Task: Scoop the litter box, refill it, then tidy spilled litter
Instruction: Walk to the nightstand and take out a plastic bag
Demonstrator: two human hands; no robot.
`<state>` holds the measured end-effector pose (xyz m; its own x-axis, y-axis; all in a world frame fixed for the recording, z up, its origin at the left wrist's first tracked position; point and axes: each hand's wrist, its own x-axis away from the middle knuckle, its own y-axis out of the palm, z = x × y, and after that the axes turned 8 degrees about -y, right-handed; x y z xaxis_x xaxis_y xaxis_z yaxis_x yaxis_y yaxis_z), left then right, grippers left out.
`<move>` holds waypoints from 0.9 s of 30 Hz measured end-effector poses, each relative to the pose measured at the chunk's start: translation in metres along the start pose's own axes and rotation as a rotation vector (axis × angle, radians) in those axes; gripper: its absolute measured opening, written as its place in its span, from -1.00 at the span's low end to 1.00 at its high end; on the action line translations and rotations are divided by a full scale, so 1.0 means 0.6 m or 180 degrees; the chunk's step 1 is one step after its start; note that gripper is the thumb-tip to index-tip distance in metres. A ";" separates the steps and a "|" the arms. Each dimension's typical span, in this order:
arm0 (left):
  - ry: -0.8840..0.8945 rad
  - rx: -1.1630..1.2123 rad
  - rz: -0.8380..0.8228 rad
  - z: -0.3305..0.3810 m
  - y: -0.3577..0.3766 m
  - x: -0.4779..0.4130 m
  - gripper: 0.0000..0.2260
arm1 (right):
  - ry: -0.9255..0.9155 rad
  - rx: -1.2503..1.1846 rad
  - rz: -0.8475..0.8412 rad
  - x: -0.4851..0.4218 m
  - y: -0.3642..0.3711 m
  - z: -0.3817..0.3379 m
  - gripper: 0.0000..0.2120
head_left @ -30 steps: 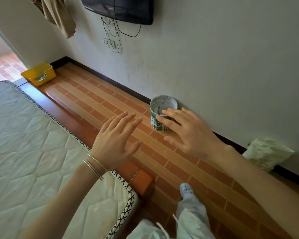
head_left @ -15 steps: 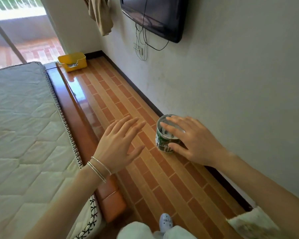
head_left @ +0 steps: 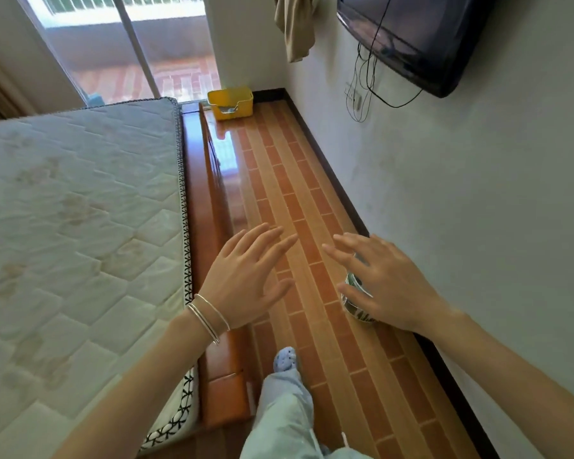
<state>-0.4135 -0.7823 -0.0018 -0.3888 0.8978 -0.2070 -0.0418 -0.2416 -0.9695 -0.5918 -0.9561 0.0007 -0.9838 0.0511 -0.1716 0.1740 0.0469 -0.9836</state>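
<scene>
A yellow litter box [head_left: 231, 102] stands on the tiled floor at the far end of the aisle, against the corner by the glass door; something pale lies inside it. My left hand [head_left: 246, 279], with thin bracelets on the wrist, is held out over the floor with its fingers spread and nothing in it. My right hand [head_left: 385, 283] is also spread and empty. It hangs in front of a green-and-white printed cup [head_left: 357, 311] that stands on the floor beside the wall. Most of the cup is hidden by that hand.
A bare mattress [head_left: 80, 226] on a wooden bed frame [head_left: 209, 210] fills the left side, leaving a narrow tiled aisle [head_left: 299, 200] along the wall. A wall-mounted TV [head_left: 411, 34] with dangling cables [head_left: 362, 87] and a hanging cloth [head_left: 295, 28] sit above. My leg and shoe [head_left: 284, 359] are below.
The view has swung along the aisle toward the door and the yellow box. The cup has slid behind my right hand, and the pale bag at right has left view. Both hands stay spread.
</scene>
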 end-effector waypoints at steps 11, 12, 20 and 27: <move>-0.0166 -0.0110 0.0043 -0.131 0.017 -0.210 -0.46 | -0.0261 -0.0086 -0.0054 -0.230 0.020 0.168 -0.47; -0.0151 -0.0142 0.0084 -0.149 0.013 -0.235 -0.46 | -0.0302 -0.0073 -0.0023 -0.255 0.020 0.184 -0.47; -0.0257 -0.0229 0.0153 -0.250 0.018 -0.383 -0.45 | -0.0329 -0.0129 0.0239 -0.422 0.026 0.290 -0.47; -0.0554 -0.0125 0.0053 -0.305 0.086 -0.475 -0.47 | -0.0397 -0.0284 -0.0005 -0.527 0.093 0.377 -0.48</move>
<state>-0.1361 -0.9834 -0.0171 -0.5426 0.8158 -0.2004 0.0004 -0.2383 -0.9712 -0.2808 -1.1952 -0.0122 -0.9807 -0.0732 -0.1811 0.1701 0.1358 -0.9760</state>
